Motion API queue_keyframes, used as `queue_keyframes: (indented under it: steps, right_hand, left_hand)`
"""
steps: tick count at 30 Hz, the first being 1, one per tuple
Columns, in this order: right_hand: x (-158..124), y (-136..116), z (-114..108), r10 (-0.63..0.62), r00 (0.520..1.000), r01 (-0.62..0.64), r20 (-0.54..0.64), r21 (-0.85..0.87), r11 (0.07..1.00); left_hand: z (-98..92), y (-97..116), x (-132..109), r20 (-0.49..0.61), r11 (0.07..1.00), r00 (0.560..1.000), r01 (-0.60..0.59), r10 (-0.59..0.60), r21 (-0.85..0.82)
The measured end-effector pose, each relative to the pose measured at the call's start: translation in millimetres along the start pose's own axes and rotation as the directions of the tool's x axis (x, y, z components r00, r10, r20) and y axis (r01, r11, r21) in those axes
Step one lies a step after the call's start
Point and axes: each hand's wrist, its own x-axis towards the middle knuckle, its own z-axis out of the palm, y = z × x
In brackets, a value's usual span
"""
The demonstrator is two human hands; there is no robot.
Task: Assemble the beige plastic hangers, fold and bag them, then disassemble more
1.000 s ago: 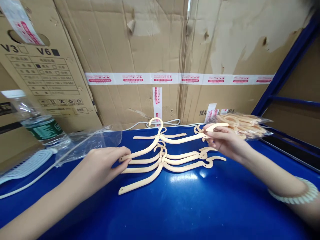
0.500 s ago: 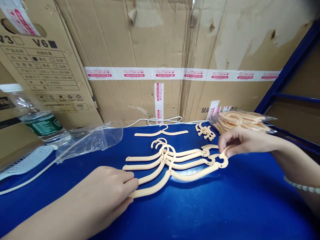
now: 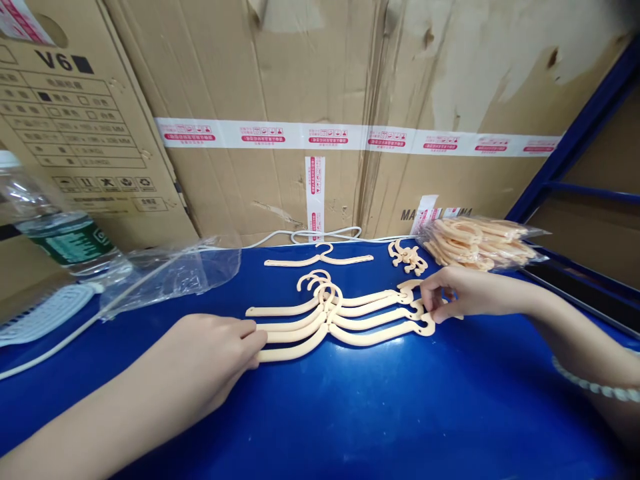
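The nearest hanger (image 3: 345, 336) was at the near side of a row on the glossy blue table (image 3: 380, 413), its long axis running left to right and its hook pointing far. The left hand (image 3: 215, 353) was closed, pinching the plain left end between thumb and fingers; the right hand (image 3: 465, 291), fingers curled, gripped the hooked right end. Smooth, slim and beige, the hanger had shallowly bowed arms. Three similar hangers (image 3: 285, 310) lay just beyond, roughly parallel. Far right, a crinkled clear bag (image 3: 480, 243) held beige pieces.
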Motion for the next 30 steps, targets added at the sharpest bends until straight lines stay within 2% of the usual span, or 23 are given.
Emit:
queue_keyframes:
  steps: [5, 12, 21, 30]
  right_hand:
    - [6.1, 6.2, 2.9, 0.005, 0.995, -0.010, -0.102, -0.049, 0.999]
    - [9.2, 9.2, 4.5, -0.011, 0.983, 0.001, -0.185, -0.054, 0.999]
    - [5.8, 7.8, 3.5, -0.010, 0.985, -0.006, -0.174, -0.091, 0.996]
    - [-1.6, 5.3, 1.4, -0.057, 0.986, 0.040, -0.154, -0.107, 0.993]
  left_hand:
    - [11.2, -9.3, 1.5, -0.067, 0.994, 0.998, 0.002, 0.005, 0.105]
    - [17.8, -20.6, 4.6, -0.053, 0.974, 0.998, 0.027, -0.015, 0.226]
    - [12.3, -22.5, 1.2, -0.074, 0.978, 0.997, 0.044, -0.029, 0.206]
    - [2.7, -19.3, -0.3, 0.017, 0.958, 0.997, 0.069, -0.077, 0.280]
